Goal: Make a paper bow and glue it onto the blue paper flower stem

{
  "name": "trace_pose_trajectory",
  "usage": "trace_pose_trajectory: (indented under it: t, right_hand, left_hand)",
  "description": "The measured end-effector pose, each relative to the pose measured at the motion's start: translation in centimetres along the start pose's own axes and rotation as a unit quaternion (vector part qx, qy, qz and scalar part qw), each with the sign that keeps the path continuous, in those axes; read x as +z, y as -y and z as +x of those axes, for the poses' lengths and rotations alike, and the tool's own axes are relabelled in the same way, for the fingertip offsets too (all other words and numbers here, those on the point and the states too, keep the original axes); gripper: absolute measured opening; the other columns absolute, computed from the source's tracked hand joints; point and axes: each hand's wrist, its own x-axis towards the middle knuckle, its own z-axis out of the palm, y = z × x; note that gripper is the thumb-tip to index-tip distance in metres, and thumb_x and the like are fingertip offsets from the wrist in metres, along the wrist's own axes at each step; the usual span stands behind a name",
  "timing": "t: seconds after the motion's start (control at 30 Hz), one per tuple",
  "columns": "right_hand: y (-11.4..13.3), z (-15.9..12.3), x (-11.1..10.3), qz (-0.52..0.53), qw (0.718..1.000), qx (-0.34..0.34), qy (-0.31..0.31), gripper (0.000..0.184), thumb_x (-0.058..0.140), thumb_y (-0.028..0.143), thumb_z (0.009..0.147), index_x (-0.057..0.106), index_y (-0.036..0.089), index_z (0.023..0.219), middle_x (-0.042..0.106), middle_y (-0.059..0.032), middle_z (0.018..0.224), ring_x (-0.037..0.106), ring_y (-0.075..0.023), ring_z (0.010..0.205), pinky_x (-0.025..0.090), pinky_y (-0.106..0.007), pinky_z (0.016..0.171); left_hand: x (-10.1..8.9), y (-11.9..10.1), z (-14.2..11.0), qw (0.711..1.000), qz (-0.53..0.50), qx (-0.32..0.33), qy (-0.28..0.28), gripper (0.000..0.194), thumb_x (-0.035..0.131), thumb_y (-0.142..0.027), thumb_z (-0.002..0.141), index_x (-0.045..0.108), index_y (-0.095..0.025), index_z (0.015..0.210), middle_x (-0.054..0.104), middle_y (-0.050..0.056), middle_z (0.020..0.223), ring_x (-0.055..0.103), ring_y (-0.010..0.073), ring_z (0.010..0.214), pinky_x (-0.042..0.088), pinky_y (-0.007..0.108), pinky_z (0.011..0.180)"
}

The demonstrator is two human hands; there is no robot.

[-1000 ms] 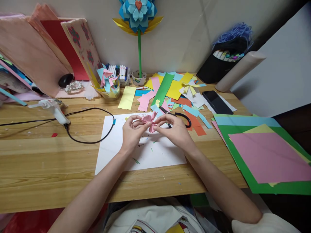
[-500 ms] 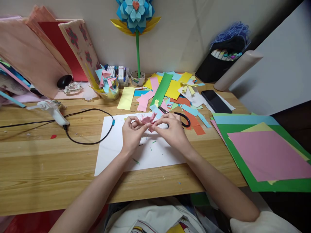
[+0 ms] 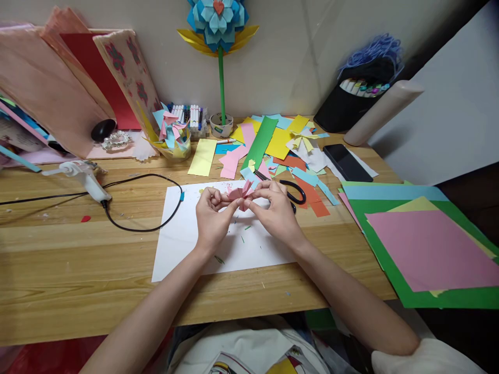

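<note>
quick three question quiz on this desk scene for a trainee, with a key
1. True or false: the left hand alone holds the pink folded paper.
2. What colour is the sheet beneath the hands? A) green B) white C) orange
3. Fill in: the glue gun lies to the ____ of that sheet, as seen in the picture.

Key: 1. False, the right hand holds it too. 2. B. 3. left.

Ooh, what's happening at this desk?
A person's left hand and right hand are both pinching a folded pink paper piece above a white sheet on the wooden desk. Black-handled scissors lie partly hidden behind the right hand, near coloured paper scraps. What looks like a white glue gun sits off to the left, untouched.
</note>
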Motion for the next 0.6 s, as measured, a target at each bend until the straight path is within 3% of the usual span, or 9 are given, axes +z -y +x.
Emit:
trace_pose_trajectory:
  t: [0.2, 0.37, 0.6]
  right_hand:
    - [0.04, 0.00, 0.27, 0.003, 0.999, -0.030, -0.015, 0.009, 0.066, 0.033, 0.072, 0.069, 0.025, 0.068, 0.056, -0.0044, 0.091, 0.042, -0.0243, 0.102, 0.032, -0.043, 0.093]
    - [0.10, 0.29, -0.41, 0.000, 0.998, -0.065, 0.020, 0.011, 0.066, 0.037, 0.072, 0.069, 0.027, 0.071, 0.055, -0.0042, 0.094, 0.041, -0.0241, 0.105, 0.032, -0.043, 0.095]
    - [0.28, 0.05, -0.41, -0.007, 0.997, -0.078, 0.003, 0.013, 0.064, 0.032, 0.074, 0.065, 0.023, 0.065, 0.055, -0.0045, 0.096, 0.041, -0.0240, 0.106, 0.032, -0.042, 0.094]
  left_hand:
    - [-0.05, -0.35, 0.21, 0.999, -0.040, -0.026, -0.017, 0.045, 0.076, -0.021, 0.059, 0.032, -0.021, 0.069, 0.060, -0.005, 0.060, 0.064, 0.0130, 0.056, 0.044, 0.019, 0.052]
    - [-0.33, -0.35, 0.61, 0.995, -0.083, -0.051, -0.030, 0.047, 0.077, -0.021, 0.056, 0.032, -0.021, 0.070, 0.060, -0.005, 0.056, 0.061, 0.0100, 0.052, 0.040, 0.016, 0.047]
    - [-0.17, -0.25, 0.30, 0.995, -0.080, -0.061, -0.012, 0.047, 0.077, -0.020, 0.058, 0.031, -0.020, 0.069, 0.058, -0.006, 0.058, 0.060, 0.0095, 0.053, 0.040, 0.016, 0.048]
